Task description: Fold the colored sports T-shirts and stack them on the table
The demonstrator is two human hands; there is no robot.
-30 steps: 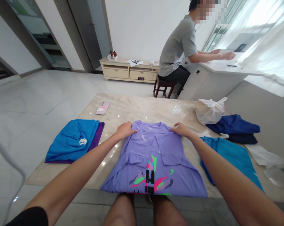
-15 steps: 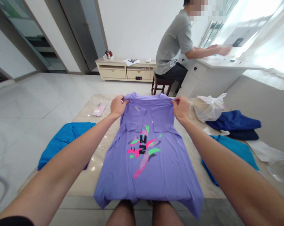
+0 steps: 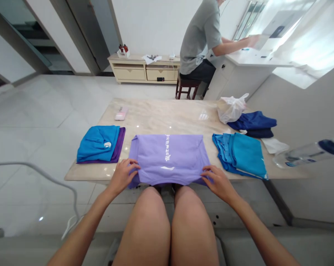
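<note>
A purple T-shirt (image 3: pixel 147 153) lies folded over in front of me, with white lettering and a white mark facing up. Its collar edge hangs over the table's near side by my knees. My left hand (image 3: pixel 124 173) is at the shirt's left edge, fingers apart and touching the fabric. At the opposite edge, my right hand (image 3: pixel 217 183) has its fingers spread, the tips resting on the cloth. Neither hand visibly grips it.
Folded blue clothing (image 3: pixel 96 142) lies on purple cloth at left; more blue clothing (image 3: pixel 248 155) lies at right. Beyond are a white plastic bag (image 3: pixel 230 109), navy clothing (image 3: pixel 254 120) and a clear bottle (image 3: pixel 302 153). A person (image 3: pixel 198 37) sits at a desk.
The shirt's collar end has come toward me, folding it over and hiding the colourful print. Both hands have moved down to the near edge and loosened. The view has shifted.
</note>
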